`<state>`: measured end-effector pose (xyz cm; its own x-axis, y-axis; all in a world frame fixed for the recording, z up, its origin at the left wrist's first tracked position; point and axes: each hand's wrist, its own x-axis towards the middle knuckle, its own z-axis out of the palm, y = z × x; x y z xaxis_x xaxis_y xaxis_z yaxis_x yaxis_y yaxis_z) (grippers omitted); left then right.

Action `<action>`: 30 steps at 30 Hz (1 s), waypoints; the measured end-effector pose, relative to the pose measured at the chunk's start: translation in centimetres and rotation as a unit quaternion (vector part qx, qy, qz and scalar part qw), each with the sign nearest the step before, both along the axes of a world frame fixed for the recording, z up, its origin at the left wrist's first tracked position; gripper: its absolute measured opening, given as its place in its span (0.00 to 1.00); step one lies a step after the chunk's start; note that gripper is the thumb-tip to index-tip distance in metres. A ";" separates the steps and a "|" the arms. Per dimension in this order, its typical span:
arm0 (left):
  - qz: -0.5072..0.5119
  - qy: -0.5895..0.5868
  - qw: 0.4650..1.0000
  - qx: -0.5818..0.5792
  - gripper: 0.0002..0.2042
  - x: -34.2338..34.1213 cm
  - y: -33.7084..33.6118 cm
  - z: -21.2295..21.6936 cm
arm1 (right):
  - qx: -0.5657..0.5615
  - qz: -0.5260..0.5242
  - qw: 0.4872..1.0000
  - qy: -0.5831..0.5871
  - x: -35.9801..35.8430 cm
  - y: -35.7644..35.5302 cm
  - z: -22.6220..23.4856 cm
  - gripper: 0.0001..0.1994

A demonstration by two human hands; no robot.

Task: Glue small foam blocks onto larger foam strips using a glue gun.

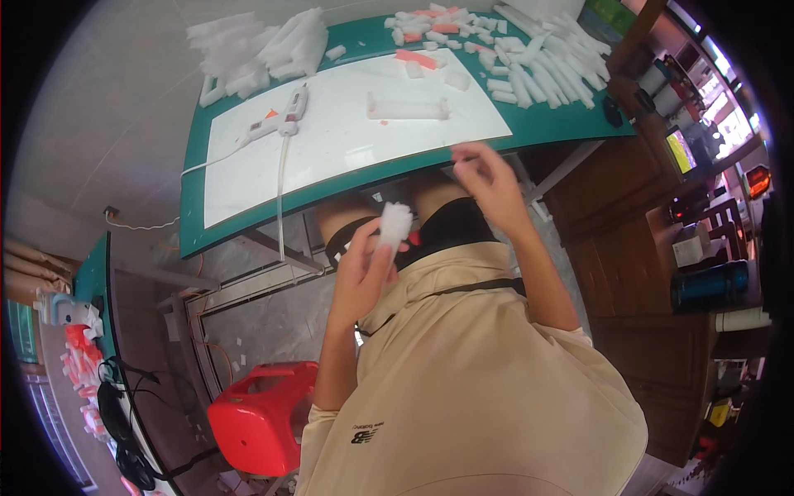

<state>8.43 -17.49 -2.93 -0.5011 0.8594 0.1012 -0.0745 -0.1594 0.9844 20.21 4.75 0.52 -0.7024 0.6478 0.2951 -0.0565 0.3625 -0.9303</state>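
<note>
My left hand (361,271) is closed around a short white foam piece (396,221) with a ragged top, held upright over my lap. A small red patch (414,238) shows beside the fingers; I cannot tell what it belongs to. My right hand (490,183) hovers at the table's front edge, its fingers loosely bent and apart, with nothing visible in them. Beyond it, on a white board (347,157), lies a white foam block (408,107) with raised ends. A white glue gun (285,120) rests farther left on the board, its tip toward the back.
The green table (198,190) carries white foam piles (289,45) at back left, small white and pink pieces (438,29) at the back, and long foam strips (550,66) at right. A pale glue stick (284,198) overhangs the front edge. A red stool (263,413) stands at lower left.
</note>
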 end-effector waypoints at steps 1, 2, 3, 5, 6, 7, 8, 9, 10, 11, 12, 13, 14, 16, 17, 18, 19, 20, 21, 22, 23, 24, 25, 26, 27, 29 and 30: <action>0.003 0.001 1.000 -0.002 0.18 0.0 0.4 0.0 | -0.007 0.065 0.998 0.008 0.1 -1.2 0.3 0.17; -0.009 0.006 1.000 0.001 0.18 0.0 0.8 -0.1 | -0.014 0.128 0.992 0.017 0.1 -2.4 0.7 0.18; -0.023 0.010 1.000 0.004 0.17 -0.1 1.2 -0.2 | -0.044 0.162 0.986 -0.008 0.0 -3.4 1.2 0.19; -0.040 0.008 0.999 -0.001 0.16 -0.4 1.9 -0.2 | -0.133 0.219 0.966 -0.026 -0.1 -4.9 2.2 0.19; -0.056 0.006 0.998 -0.004 0.16 -0.6 2.2 -0.2 | -0.132 0.217 0.967 -0.027 -0.2 -4.8 1.8 0.19; -0.064 0.011 0.998 -0.014 0.15 -0.8 2.5 -0.1 | -0.134 0.206 0.969 -0.025 -0.3 -4.4 0.8 0.19; -0.065 0.010 0.998 -0.013 0.15 -0.9 2.8 -0.4 | -0.135 0.195 0.971 -0.024 -0.5 -4.1 0.1 0.20; -0.072 0.017 0.997 -0.005 0.15 -1.1 3.1 -1.0 | -0.140 0.185 0.972 -0.036 -0.5 -4.0 -0.1 0.20; -0.078 0.024 0.997 0.003 0.15 -1.3 3.3 -1.4 | -0.139 0.186 0.972 -0.039 -0.6 -4.0 -0.2 0.20; -0.089 0.017 0.996 -0.003 0.15 -1.6 3.5 -1.7 | -0.152 0.179 0.971 -0.046 -0.8 -4.2 -0.2 0.20; -0.088 0.013 0.996 -0.002 0.15 -1.7 3.7 -1.9 | -0.165 0.171 0.970 -0.053 -0.8 -4.3 -0.2 0.20; -0.093 0.014 0.996 -0.009 0.15 -1.9 3.7 -2.0 | -0.134 0.171 0.974 -0.064 -1.0 -4.3 -0.3 0.21; -0.098 0.013 0.995 -0.017 0.15 -2.2 3.7 -2.2 | -0.134 0.172 0.974 -0.068 -1.2 -4.3 -0.5 0.21; -0.105 0.016 0.994 -0.026 0.16 -3.0 3.5 -3.1 | -0.143 0.171 0.969 -0.104 -1.9 -4.3 -0.9 0.22; -0.105 -0.017 0.994 -0.004 0.17 -3.1 3.5 -3.3 | -0.145 0.175 0.968 -0.110 -2.2 -4.1 -0.9 0.22; -0.105 -0.050 0.993 0.018 0.18 -3.3 3.4 -3.5 | -0.152 0.164 0.968 -0.111 -2.4 -3.9 -1.0 0.22; -0.108 -0.060 0.992 0.013 0.19 -3.6 3.2 -3.6 | -0.159 0.153 0.969 -0.112 -2.6 -3.7 -1.0 0.23; -0.103 -0.066 0.992 0.011 0.19 -4.3 2.9 -3.8 | -0.163 0.157 0.967 -0.117 -2.8 -3.5 -0.8 0.23; -0.133 -0.053 0.990 -0.007 0.19 -5.0 2.6 -4.0 | -0.160 0.148 0.968 -0.123 -2.9 -3.3 -0.5 0.23; -0.162 -0.041 0.986 -0.026 0.20 -5.5 2.2 -4.2 | -0.158 0.140 0.969 -0.127 -3.0 -3.0 -0.1 0.23; -0.167 -0.043 0.985 -0.013 0.20 -5.7 2.1 -3.9 | -0.162 0.138 0.966 -0.143 -3.1 -2.9 0.3 0.23; -0.161 -0.049 0.986 -0.016 0.20 -5.8 2.1 -3.7 | -0.166 0.143 0.964 -0.148 -3.2 -2.8 0.4 0.23; -0.168 -0.039 0.985 -0.013 0.20 -5.9 2.0 -3.5 | -0.172 0.152 0.963 -0.143 -3.2 -2.8 0.5 0.22; -0.175 -0.028 0.984 -0.011 0.20 -6.0 1.9 -3.3 | -0.179 0.160 0.961 -0.136 -3.2 -2.7 0.6 0.22; -0.179 -0.018 0.983 -0.023 0.20 -6.1 1.8 -3.2 | -0.176 0.165 0.961 -0.139 -3.0 -2.7 0.6 0.21; -0.173 -0.017 0.984 -0.026 0.20 -6.2 1.8 -3.3 | -0.185 0.174 0.957 -0.139 -3.0 -2.6 0.5 0.21; -0.173 -0.016 0.984 -0.026 0.20 -6.2 1.7 -3.2 | -0.192 0.175 0.956 -0.139 -2.8 -2.7 0.4 0.21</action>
